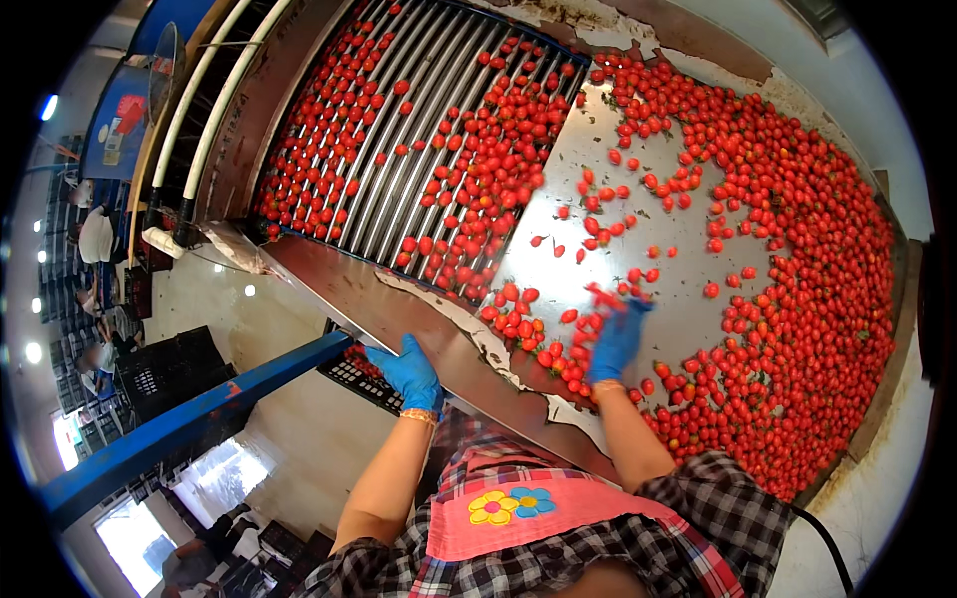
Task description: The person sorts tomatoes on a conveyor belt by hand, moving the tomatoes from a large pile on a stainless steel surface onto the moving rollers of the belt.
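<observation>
My right hand (619, 340), in a blue glove and blurred, is low over the sloping metal sheet (553, 276). It is beside loose small red tomatoes (557, 357), some with green stems. Red blur lies along its finger side, and I cannot tell whether the fingers hold any. My left hand (410, 377), also gloved in blue, rests across the rim of the brown side panel (448, 344), thumb apart from the fingers. A thick mass of tomatoes (822, 299) covers the right side of the sheet. More tomatoes sit on the metal roller conveyor (389, 142) at the left.
A blue metal bar (194, 415) slants up to the panel near my left hand. Below it, a black crate (362, 381) holds tomatoes. White pipes (217, 97) run along the machine's far left. People (97, 232) and stacked black crates (168, 366) are beyond.
</observation>
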Motion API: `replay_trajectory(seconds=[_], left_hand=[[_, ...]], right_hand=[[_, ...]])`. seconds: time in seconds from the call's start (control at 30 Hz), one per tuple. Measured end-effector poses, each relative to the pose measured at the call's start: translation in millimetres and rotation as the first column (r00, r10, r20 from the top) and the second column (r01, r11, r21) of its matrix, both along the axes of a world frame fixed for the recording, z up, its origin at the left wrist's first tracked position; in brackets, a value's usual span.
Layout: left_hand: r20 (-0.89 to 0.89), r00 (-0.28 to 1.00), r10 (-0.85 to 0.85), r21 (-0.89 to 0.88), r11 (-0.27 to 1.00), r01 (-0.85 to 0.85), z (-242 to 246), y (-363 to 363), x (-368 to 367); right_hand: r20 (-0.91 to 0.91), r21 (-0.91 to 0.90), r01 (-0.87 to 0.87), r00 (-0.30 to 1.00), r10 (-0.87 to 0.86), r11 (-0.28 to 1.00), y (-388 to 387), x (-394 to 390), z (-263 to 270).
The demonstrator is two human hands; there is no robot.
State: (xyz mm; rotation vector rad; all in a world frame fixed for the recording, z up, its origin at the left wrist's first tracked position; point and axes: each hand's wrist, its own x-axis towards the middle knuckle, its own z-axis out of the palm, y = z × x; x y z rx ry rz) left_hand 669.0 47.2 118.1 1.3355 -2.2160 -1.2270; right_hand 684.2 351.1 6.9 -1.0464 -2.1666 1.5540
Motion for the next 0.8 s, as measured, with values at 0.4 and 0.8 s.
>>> replay_trajectory(seconds=[0.4, 0.8], left_hand=[[0.734, -0.016, -0.679, 0.391, 0.403, 0.828, 114, -58, -40], [0.295, 0.368, -0.882, -0.627, 0.112, 0.771, -107, 46, -333]], right_hand=[[0.377, 0.86, -0.365, 0.925, 0.037, 0.357, 72, -143, 20], [0.431, 0.803, -0.356, 0.901, -0.052, 0.478, 57, -179, 24]])
